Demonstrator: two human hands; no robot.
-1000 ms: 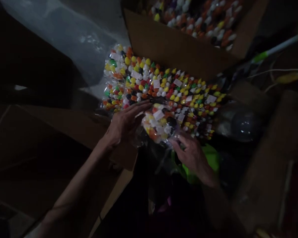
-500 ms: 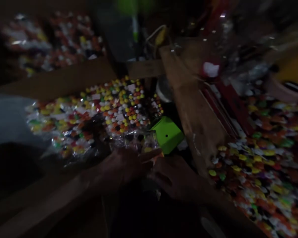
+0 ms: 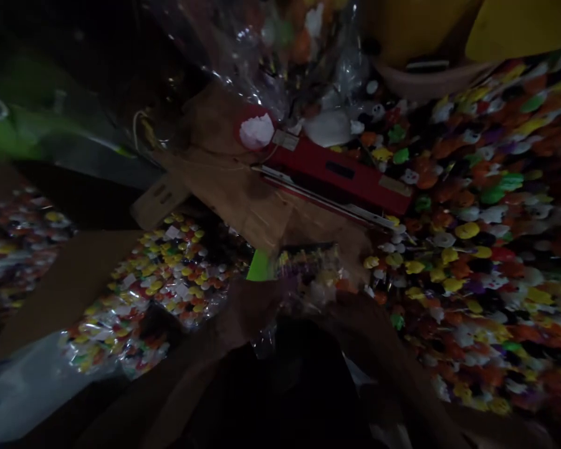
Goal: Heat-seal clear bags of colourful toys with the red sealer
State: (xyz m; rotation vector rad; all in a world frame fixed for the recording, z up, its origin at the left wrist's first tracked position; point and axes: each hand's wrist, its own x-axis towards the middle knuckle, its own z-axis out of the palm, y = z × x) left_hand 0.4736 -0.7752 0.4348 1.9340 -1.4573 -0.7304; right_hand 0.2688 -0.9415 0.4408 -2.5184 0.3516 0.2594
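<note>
My left hand (image 3: 243, 312) and right hand (image 3: 355, 324) dark, both on clear packet (image 3: 313, 277), grip unclear to me, below red box (image 3: 341, 174)

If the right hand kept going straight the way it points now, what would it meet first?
Probably the small clear packet of coloured pieces right at its fingertips; the right hand seems to touch it already. Beyond lies the brown cardboard flap. The frame is dark and blurred, so depth is uncertain.

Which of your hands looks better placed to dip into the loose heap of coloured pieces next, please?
Probably the right hand: it lies at the edge of the loose heap. The left hand is over by the packed bags. Both seem to grip a small bag; it is blurred.
</note>
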